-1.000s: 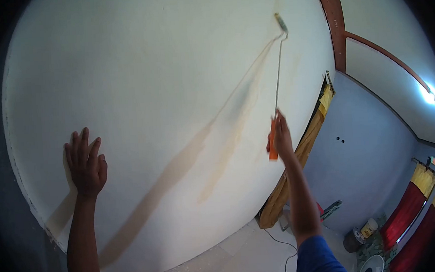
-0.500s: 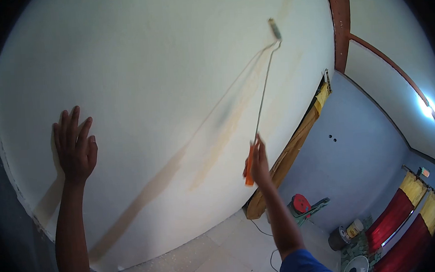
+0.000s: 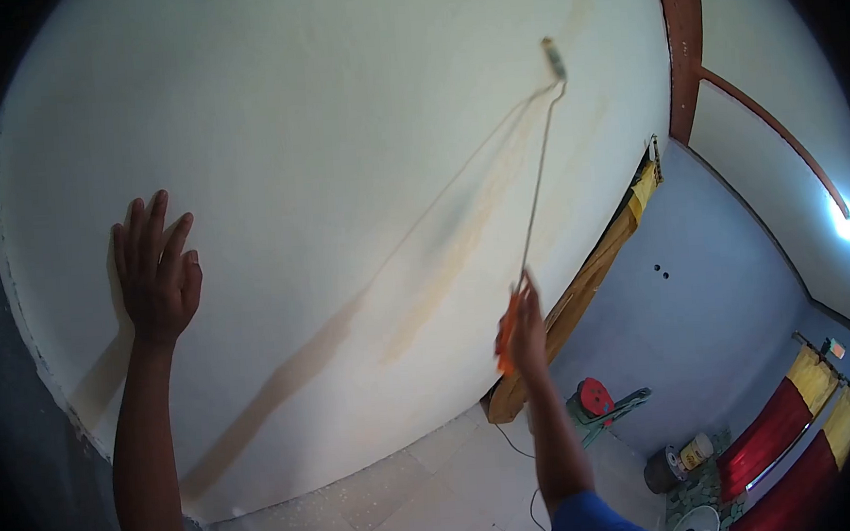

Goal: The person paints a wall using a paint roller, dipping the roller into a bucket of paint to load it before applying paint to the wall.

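Observation:
My right hand is wrapped round the orange handle of a paint roller. A long thin wire frame runs up from the handle to a small roller head, which is at the upper right of a pale wall. Yellowish streaks mark the wall below the head. On the left, my left hand lies flat against the wall with its fingers stretched out, holding nothing. Shadows of the roller and my arm fall across the wall.
A brown and yellow curtain hangs in the opening at the wall's right edge. Farther off are a red round object by green chair-like parts, a dark bucket, a white fan-like object and red and yellow curtains. A cable lies on the tiled floor.
The view has shifted slightly, so most of the scene sits a little farther right. My right hand still grips the roller, its handle more covered now. My left hand stays flat on the wall.

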